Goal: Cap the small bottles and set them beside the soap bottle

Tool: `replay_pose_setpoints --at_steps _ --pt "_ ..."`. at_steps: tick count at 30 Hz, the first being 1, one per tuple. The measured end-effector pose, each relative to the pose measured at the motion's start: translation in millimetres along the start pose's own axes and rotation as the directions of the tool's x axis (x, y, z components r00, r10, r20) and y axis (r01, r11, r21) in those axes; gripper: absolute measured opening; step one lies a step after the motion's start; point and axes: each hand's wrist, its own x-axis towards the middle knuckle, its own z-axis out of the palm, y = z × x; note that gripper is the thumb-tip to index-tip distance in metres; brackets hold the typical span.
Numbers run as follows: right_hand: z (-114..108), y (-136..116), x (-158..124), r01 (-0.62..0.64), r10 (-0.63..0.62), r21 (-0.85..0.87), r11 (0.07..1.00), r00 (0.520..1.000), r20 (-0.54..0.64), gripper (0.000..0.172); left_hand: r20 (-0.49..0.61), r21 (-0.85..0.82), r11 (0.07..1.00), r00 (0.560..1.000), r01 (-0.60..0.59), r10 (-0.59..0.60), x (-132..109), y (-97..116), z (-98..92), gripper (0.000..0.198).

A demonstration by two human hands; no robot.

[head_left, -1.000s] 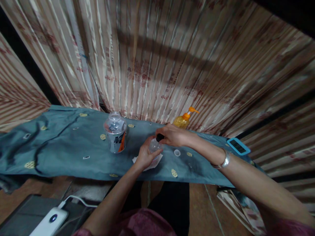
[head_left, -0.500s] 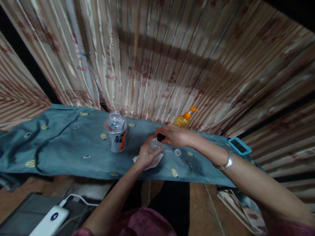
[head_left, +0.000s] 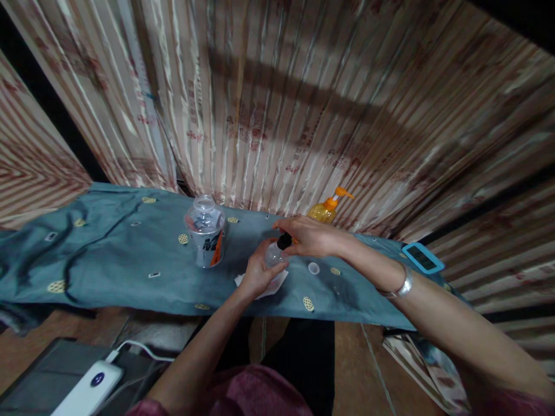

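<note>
Gripping clear, rounded plastic btl. [head_left: 273,255] w/ L hand [head_left: 259,268], fingers curled snug. R hand [head_left: 309,236] arched, fingers parted abt. cylindrical blk. cap [head_left: 284,241], contact unclear.

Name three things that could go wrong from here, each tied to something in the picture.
1. The left hand is wrapped around the clear bottle; if that hold slips, the bottle might tip while the right hand is at the black cap.
2. The pump bottle is just beyond the right hand, so a knock could topple it.
3. The small white lid lies near the right hand and might get brushed aside.
</note>
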Motion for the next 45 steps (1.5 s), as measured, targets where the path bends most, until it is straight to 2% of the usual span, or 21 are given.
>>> replay_pose_setpoints --at_steps 3,6,10,12,15,19,21,23,24,28,30,33,37,40,42,45 --pt "-0.7 -1.9 0.5 -0.058 0.06 -0.04 0.998 0.998 0.036 0.025 -0.013 0.008 1.0 1.0 -0.02 0.02 0.3 -0.6 0.2 0.053" --pt "-1.4 -4.8 0.9 -0.129 0.135 -0.104 0.986 0.989 0.053 0.036 -0.033 -0.004 0.999 0.999 -0.034 0.033 0.5 -1.7 0.7 0.05" --pt "-0.6 -4.6 -0.8 -0.024 0.026 -0.063 0.998 0.999 0.038 0.03 -0.02 -0.031 0.999 0.999 -0.038 0.037 0.3 -2.0 1.0 0.054" --pt "1.0 -4.1 -1.2 -0.045 0.049 -0.073 0.996 0.997 0.054 0.024 -0.024 -0.033 0.999 0.999 -0.036 0.035 0.2 -2.0 1.0 0.054" --pt "4.6 -3.8 -0.5 -0.085 0.091 -0.123 0.989 0.995 0.047 0.033 -0.033 -0.028 0.999 0.999 -0.032 0.031 0.3 -2.4 1.0 0.054" --pt "7.2 -5.7 0.6 0.035 -0.033 -0.119 0.992 0.999 0.023 0.029 -0.03 -0.024 0.998 0.998 -0.056 0.055 0.3 -2.8 1.1 0.054" --pt "7.0 -8.6 0.2 -0.022 0.027 -0.132 0.991 0.999 0.038 0.024 -0.031 -0.02 0.998 0.998 -0.052 0.051 0.0 -2.6 1.1 0.054" --pt "6.9 -11.5 -0.9 -0.102 0.109 -0.162 0.981 0.993 0.035 0.032 -0.033 -0.022 0.999 0.998 -0.045 0.045 -0.4 -2.3 1.2 0.052" --pt "7.2 -12.5 -1.5 -0.107 0.112 -0.171 0.979 0.993 0.021 0.033 -0.03 -0.024 0.999 0.999 -0.045 0.044 -0.5 -2.2 1.2 0.052" --pt "9.8 -14.2 -2.3 0.029 -0.03 -0.143 0.989 1.0 -0.006 0.031 -0.024 -0.025 0.998 0.999 -0.05 0.049 -0.5 -4.0 1.9 0.054" --pt "11.0 -15.4 -1.0 0.009 -0.007 -0.158 0.987 1.0 0.01 0.024 -0.027 -0.023 0.998 0.998 -0.05 0.049 -0.3 -5.7 2.0 0.054" --pt "11.8 -16.7 0.9 -0.074 0.075 -0.218 0.973 0.997 -0.005 0.035 -0.021 -0.021 0.998 0.998 -0.052 0.051 0.1 -6.9 0.9 0.055" --pt "12.9 -16.6 -0.1 0.039 -0.05 -0.203 0.978 0.998 -0.047 0.026 0.009 -0.016 0.999 0.999 -0.049 0.049 0.6 -4.9 -0.9 0.056" --pt "14.7 -19.7 -0.9 -0.024 0.014 -0.239 0.971 0.999 -0.041 0.022 0.001 -0.016 0.999 0.999 -0.042 0.042 0.7 -3.5 -0.9 0.053" --pt "15.3 -23.0 -1.1 -0.077 0.062 -0.286 0.955 0.996 -0.062 0.029 -0.02 -0.024 0.999 0.999 -0.044 0.043 0.9 -3.3 -0.8 0.052" --pt "14.4 -26.7 -2.4 -0.007 -0.018 -0.292 0.956 0.996 -0.084 0.024 -0.021 -0.026 0.999 1.0 -0.023 0.023 1.3 -3.1 -1.4 0.052"
